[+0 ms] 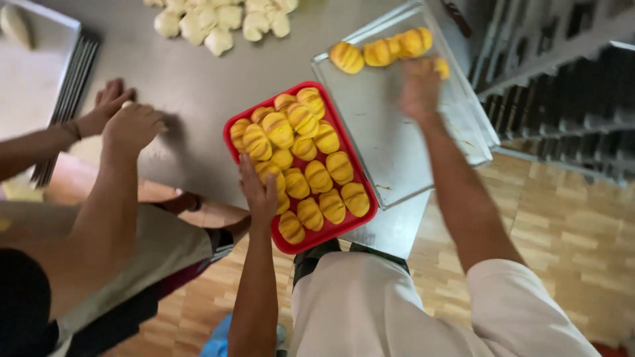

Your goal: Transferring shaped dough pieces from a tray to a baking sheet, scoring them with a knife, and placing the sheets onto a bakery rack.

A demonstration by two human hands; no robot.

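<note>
Hands work over a steel table [198, 86]. Left hand [259, 192] rests on the red tray [233, 122] of striped yellow dough pieces [311, 165], fingers extended. Right hand [420, 86] — blurred, grip cannot be told — hovers over the metal baking sheet [390, 139], beside four placed pieces [380, 51].

pale dough pieces [218, 20] on steel table [192, 86] | metal rack [569, 79] | wooden floor [569, 244] | co-worker's hands [122, 116]
</note>
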